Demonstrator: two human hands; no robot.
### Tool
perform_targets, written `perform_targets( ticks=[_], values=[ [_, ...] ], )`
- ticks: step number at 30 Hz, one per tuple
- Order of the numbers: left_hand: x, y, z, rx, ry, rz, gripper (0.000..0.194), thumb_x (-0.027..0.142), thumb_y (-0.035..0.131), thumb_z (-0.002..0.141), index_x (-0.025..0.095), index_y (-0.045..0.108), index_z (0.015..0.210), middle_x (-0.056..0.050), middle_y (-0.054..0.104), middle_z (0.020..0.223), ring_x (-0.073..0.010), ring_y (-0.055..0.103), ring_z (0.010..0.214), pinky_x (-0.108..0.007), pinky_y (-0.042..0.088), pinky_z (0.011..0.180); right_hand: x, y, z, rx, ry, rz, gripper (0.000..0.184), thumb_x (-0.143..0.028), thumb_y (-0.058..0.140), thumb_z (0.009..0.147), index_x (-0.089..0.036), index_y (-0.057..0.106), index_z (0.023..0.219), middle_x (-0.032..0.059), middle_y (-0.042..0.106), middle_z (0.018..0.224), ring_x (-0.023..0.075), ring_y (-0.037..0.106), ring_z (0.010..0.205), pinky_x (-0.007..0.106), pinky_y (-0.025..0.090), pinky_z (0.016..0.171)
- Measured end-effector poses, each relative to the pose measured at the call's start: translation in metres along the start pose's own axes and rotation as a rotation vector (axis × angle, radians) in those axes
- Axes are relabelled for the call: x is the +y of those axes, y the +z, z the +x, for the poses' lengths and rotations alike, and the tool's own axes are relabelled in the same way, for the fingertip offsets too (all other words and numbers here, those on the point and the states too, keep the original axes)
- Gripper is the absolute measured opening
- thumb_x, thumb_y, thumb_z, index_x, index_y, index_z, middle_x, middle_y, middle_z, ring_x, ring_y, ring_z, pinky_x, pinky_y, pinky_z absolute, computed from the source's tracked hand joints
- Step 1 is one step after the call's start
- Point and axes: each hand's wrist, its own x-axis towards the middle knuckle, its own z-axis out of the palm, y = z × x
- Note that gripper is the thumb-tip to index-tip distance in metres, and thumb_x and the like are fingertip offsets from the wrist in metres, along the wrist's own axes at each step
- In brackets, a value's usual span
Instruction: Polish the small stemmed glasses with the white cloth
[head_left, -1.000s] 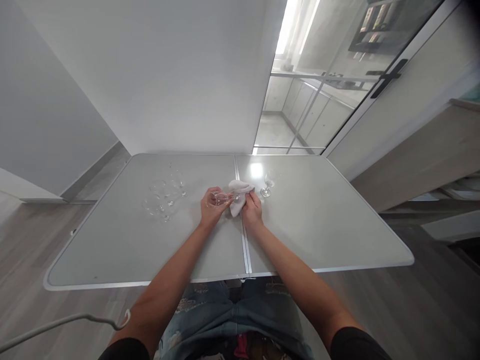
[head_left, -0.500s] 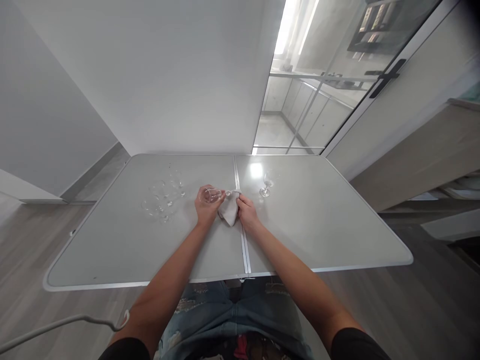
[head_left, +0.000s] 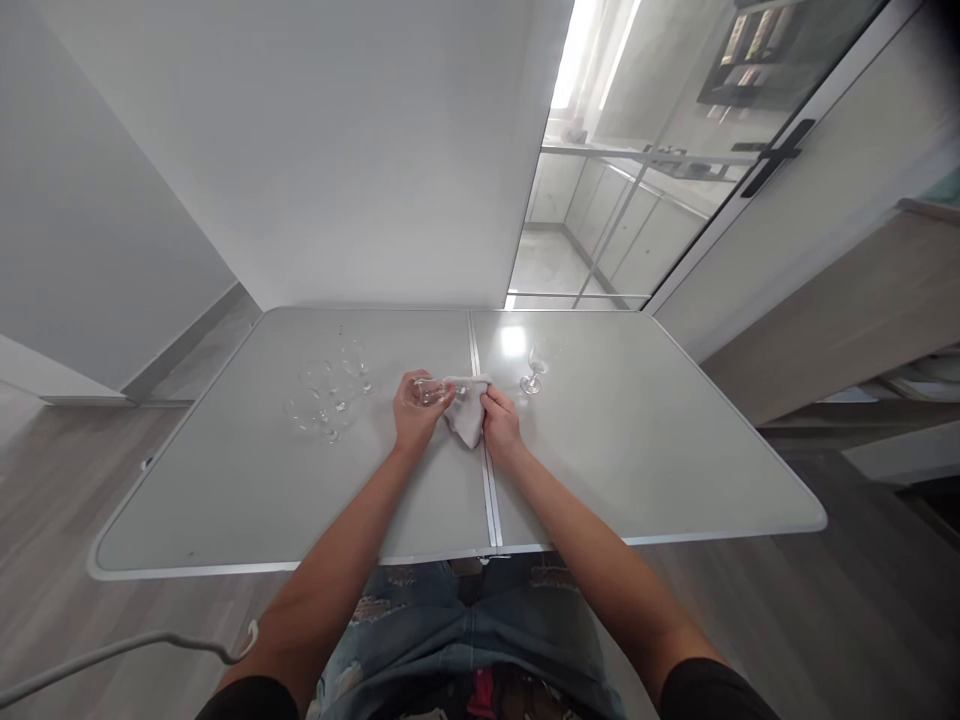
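Observation:
My left hand [head_left: 417, 412] is closed around the bowl of a clear wine glass [head_left: 430, 392], which lies sideways with its stem towards the right. A light grey cloth [head_left: 468, 418] covers the foot end of the glass and hangs down in a point between my hands. My right hand [head_left: 501, 418] is closed on the cloth's right side, just right of the table's metal seam. The base of the glass is hidden by the cloth.
Several clear wine glasses [head_left: 330, 395] stand on the left half of the white folding table [head_left: 637, 450]. One more wine glass [head_left: 533, 372] stands right of the seam. A white wall [head_left: 337, 150] and a glazed door [head_left: 600, 200] rise behind the table.
Both hands have shifted slightly to the right with the glass and the cloth. The cloth now spreads wider over the foot end, and the glass bowl has turned a little.

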Motion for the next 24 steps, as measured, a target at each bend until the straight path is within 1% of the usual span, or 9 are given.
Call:
perform_targets(
  ticks=[2,4,7,10,13,16,18,21,24],
  values=[
    [0.001,0.001,-0.002,-0.074,-0.005,0.017,0.053,0.035,0.090,0.065,0.021,0.055,0.102,-0.004,0.075,0.085,-0.0234,0.077,0.087,-0.036,0.063,0.080,0.000,0.001,0.002,0.017,-0.037,0.041,0.024,-0.037,0.068,0.080,-0.022,0.073,0.099,0.0021,0.074,0.095,0.0198,0.065,0.090,0.031,0.052,0.084],
    [0.001,0.001,-0.003,-0.102,0.003,0.028,0.053,0.035,0.091,0.064,0.020,0.056,0.102,-0.004,0.075,0.086,-0.0238,0.077,0.086,-0.037,0.063,0.079,0.000,0.001,0.002,-0.011,-0.015,0.038,0.025,-0.037,0.068,0.080,-0.022,0.072,0.100,0.0028,0.074,0.095,0.0202,0.065,0.091,0.032,0.052,0.085],
    [-0.001,0.001,0.000,-0.007,0.026,0.017,0.052,0.034,0.090,0.065,0.021,0.056,0.101,-0.002,0.073,0.085,-0.0228,0.077,0.086,-0.037,0.063,0.080,0.002,-0.002,0.001,-0.058,0.053,-0.048,0.017,-0.033,0.069,0.077,-0.020,0.071,0.088,0.0017,0.071,0.083,0.0189,0.063,0.080,0.031,0.051,0.077],
    [-0.003,0.000,0.002,0.063,0.031,-0.003,0.051,0.034,0.090,0.066,0.021,0.055,0.101,-0.001,0.072,0.084,-0.0214,0.077,0.087,-0.036,0.063,0.082,0.003,-0.005,0.000,-0.024,0.012,-0.117,0.014,-0.032,0.067,0.079,-0.019,0.070,0.082,0.0000,0.068,0.076,0.0168,0.059,0.073,0.028,0.048,0.070],
    [-0.004,-0.001,0.000,-0.001,0.005,0.000,0.052,0.034,0.090,0.065,0.021,0.056,0.102,-0.002,0.073,0.084,-0.0217,0.076,0.087,-0.036,0.063,0.081,0.002,-0.005,0.002,0.002,-0.062,-0.064,0.021,-0.035,0.066,0.083,-0.020,0.072,0.095,0.0012,0.071,0.086,0.0180,0.061,0.081,0.029,0.049,0.074],
    [-0.004,-0.002,-0.001,-0.078,-0.003,0.032,0.053,0.034,0.091,0.063,0.020,0.058,0.102,-0.003,0.074,0.085,-0.0233,0.077,0.087,-0.036,0.063,0.080,0.003,-0.003,0.003,-0.031,-0.014,-0.017,0.025,-0.036,0.067,0.081,-0.020,0.072,0.100,0.0025,0.072,0.089,0.0195,0.063,0.085,0.031,0.050,0.079],
    [-0.006,-0.002,0.001,-0.049,0.010,0.039,0.052,0.034,0.091,0.064,0.020,0.058,0.102,-0.003,0.074,0.085,-0.0232,0.076,0.087,-0.038,0.063,0.081,0.004,-0.005,0.003,-0.051,0.023,-0.068,0.019,-0.034,0.068,0.078,-0.020,0.072,0.090,0.0017,0.070,0.083,0.0189,0.062,0.081,0.030,0.050,0.077],
    [-0.009,-0.003,0.004,0.059,0.021,0.006,0.052,0.034,0.090,0.065,0.022,0.056,0.103,-0.002,0.073,0.084,-0.0219,0.076,0.087,-0.038,0.063,0.083,0.004,-0.009,0.002,-0.014,-0.002,-0.157,0.014,-0.034,0.067,0.078,-0.020,0.069,0.079,-0.0003,0.066,0.074,0.0173,0.058,0.074,0.029,0.048,0.071],
    [-0.012,-0.005,0.003,0.034,-0.009,0.005,0.053,0.033,0.091,0.064,0.022,0.056,0.102,-0.002,0.073,0.082,-0.0216,0.076,0.086,-0.037,0.063,0.081,0.004,-0.010,0.004,0.014,-0.059,-0.088,0.020,-0.037,0.067,0.081,-0.021,0.072,0.092,0.0012,0.070,0.085,0.0186,0.060,0.081,0.030,0.048,0.075]
  ],
)
